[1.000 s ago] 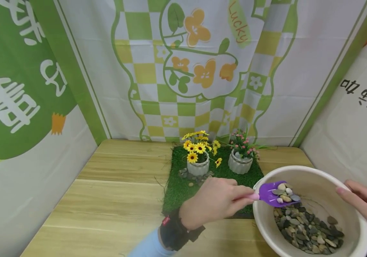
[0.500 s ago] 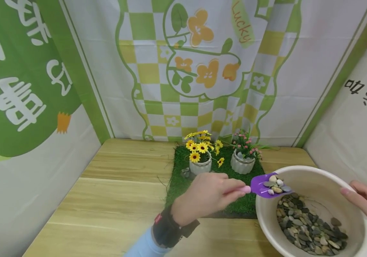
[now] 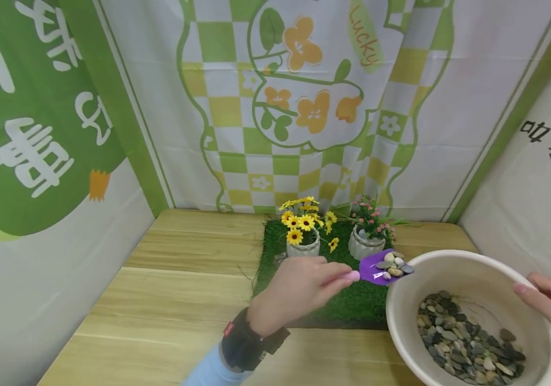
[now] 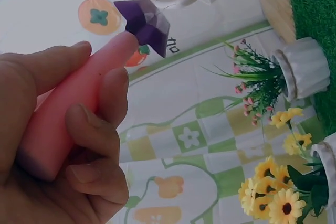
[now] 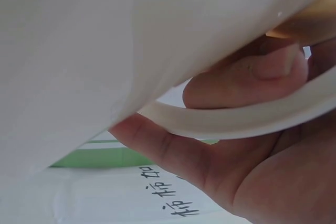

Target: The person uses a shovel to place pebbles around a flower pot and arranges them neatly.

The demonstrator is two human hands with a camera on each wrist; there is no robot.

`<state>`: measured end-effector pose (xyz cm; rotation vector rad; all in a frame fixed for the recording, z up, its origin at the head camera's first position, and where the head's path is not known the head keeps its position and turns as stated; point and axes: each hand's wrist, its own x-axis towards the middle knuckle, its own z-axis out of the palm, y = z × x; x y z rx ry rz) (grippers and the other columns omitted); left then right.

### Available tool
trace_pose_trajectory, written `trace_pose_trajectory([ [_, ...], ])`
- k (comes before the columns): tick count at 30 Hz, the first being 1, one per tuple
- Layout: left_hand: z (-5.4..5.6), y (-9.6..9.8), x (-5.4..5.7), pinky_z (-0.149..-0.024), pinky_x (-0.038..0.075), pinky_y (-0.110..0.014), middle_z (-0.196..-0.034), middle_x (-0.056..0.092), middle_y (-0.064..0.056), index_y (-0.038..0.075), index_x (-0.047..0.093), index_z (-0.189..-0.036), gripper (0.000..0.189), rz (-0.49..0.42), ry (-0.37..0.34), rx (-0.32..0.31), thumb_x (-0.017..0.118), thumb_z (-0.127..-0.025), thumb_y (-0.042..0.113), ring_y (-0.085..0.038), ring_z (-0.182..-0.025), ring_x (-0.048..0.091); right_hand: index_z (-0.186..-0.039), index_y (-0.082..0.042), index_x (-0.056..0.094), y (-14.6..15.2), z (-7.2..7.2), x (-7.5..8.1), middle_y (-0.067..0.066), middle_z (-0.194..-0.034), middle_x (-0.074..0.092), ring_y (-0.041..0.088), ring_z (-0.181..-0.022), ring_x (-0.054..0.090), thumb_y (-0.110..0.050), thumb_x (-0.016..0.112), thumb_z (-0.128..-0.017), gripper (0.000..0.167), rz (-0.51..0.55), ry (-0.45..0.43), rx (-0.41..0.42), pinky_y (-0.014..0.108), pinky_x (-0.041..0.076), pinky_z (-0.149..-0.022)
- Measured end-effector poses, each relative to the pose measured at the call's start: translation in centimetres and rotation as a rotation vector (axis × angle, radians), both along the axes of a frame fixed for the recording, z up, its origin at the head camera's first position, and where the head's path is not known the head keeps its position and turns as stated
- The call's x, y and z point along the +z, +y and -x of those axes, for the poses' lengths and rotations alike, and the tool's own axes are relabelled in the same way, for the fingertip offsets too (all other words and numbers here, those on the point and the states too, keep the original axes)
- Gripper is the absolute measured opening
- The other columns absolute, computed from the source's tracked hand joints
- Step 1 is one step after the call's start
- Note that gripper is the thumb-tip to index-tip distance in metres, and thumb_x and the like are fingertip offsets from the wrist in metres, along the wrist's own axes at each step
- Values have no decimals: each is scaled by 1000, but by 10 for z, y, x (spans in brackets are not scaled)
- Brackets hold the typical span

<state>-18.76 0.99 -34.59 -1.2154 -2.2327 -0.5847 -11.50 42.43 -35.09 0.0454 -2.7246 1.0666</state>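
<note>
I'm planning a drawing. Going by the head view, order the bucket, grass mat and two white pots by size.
Bucket
Grass mat
Yellow-flowered pot, partly hidden, and pink-flowered pot: too alike to rank

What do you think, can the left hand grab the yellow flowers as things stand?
Probably not yet: the left hand has its grip on the scoop, which is loaded with pebbles. Otherwise the way looks free: the yellow flowers stand beyond the hand, with nothing visible between.
</note>
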Motion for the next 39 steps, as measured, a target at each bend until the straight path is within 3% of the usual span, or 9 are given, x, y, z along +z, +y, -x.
trace_pose_trajectory([
  [15, 11, 1, -14, -48, 38, -11, -77, 72, 9, 21, 75, -103, 20, 48, -5, 95, 64, -95, 35, -2, -56, 56, -79, -11, 47, 1, -5, -1, -2, -55, 62, 17, -36, 60, -13, 45, -104, 26, 21, -17, 1, 32, 43, -30],
  [23, 19, 6, -25, -48, 33, -10, -70, 67, 9, 21, 75, -103, 23, 88, -107, 130, 60, -97, 38, -1, -53, 50, -78, -13, 48, 2, -4, -4, -4, -54, 62, 14, -36, 60, -8, 47, -103, 26, 30, 37, 19, 31, 43, -30],
  [32, 28, 5, -35, -44, 32, -10, -61, 54, 12, 19, 73, -99, 25, 100, -247, 150, 55, -100, 36, 2, -48, 39, -79, -9, 48, 3, -2, -5, -5, -57, 63, 11, -39, 61, -12, 48, -103, 25, -15, 7, -15, 31, 45, -31],
  [39, 33, 5, -42, -43, 32, -11, -59, 47, 13, 18, 72, -95, 25, 106, -277, 167, 55, -100, 35, 1, -48, 37, -79, -10, 49, 3, -1, -4, -5, -57, 64, 11, -39, 61, -11, 48, -103, 24, -2, 19, -5, 32, 44, -31],
])
